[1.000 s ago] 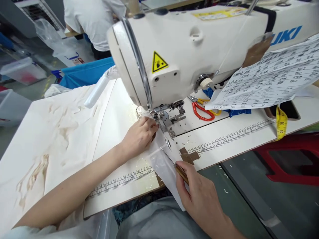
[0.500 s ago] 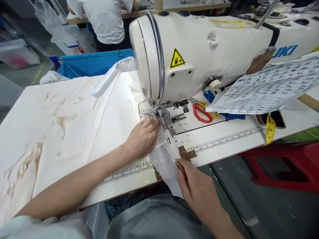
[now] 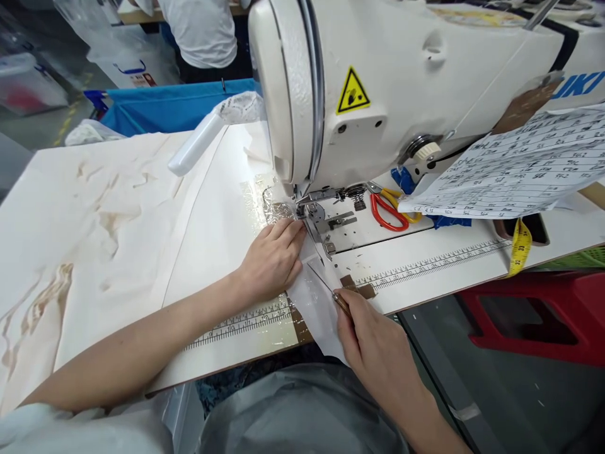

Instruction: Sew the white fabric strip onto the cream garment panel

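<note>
Two hands at sewing machine (image 3: 401, 94): left hand (image 3: 274, 258) flat on cloth (image 3: 316, 302) by needle, right hand (image 3: 373, 347) pinching awl (image 3: 331, 291); seam barely begun, most cloth unsewn.

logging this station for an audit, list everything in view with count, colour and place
sewing machine: 1, cream white, back of the table
warning sticker: 1, yellow, machine head
fabric piece: 1, white, under the presser foot, hanging off the front edge
awl: 1, metal tip with brown handle, on the fabric
scissors: 1, red and yellow handles, behind the needle plate
printed sheet: 1, white, right of the machine
tape measure: 1, yellow, over the right edge
stool: 1, red, floor at right
bin: 1, blue, behind the table
another person: 1, white shirt, top left
left hand: flat on the fabric
right hand: grips the awl
</note>
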